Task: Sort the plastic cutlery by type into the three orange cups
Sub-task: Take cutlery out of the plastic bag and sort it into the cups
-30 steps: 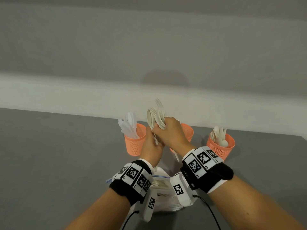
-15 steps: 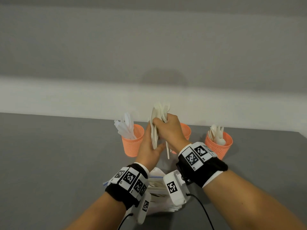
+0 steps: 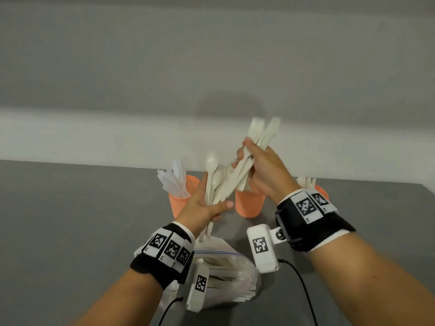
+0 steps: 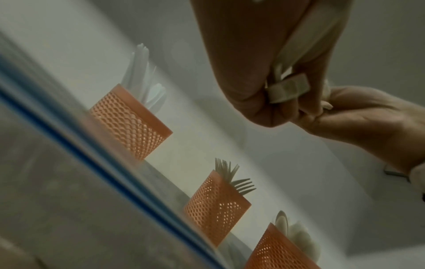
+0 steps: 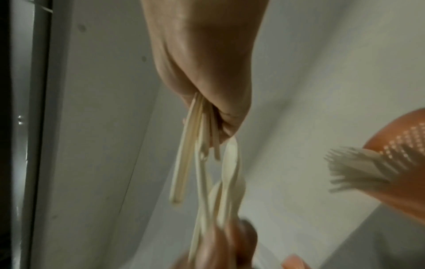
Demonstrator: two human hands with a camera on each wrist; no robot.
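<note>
While a clear bag [image 3: 226, 276] of cutlery lies nearest on the grey table [image 3: 70, 220], the left hand [image 3: 202, 205] above it clasps a bunch of spoons [image 3: 211, 175], bowls up. Higher and to the right, the right hand [image 3: 263, 170] grips a bunch of forks [image 3: 261, 132], tines up, over the middle cup [image 3: 249, 203]. Beyond stand the left cup [image 3: 181, 198] with knives [image 3: 174, 177] and the right cup [image 3: 321, 189], partly hidden by the right wrist.

The right cup [image 3: 320, 189] is mostly hidden behind the right wrist. The middle cup's [image 3: 249, 203] rim is covered by the right hand [image 3: 266, 170]. Bag [image 3: 230, 276] contents are blurred.
</note>
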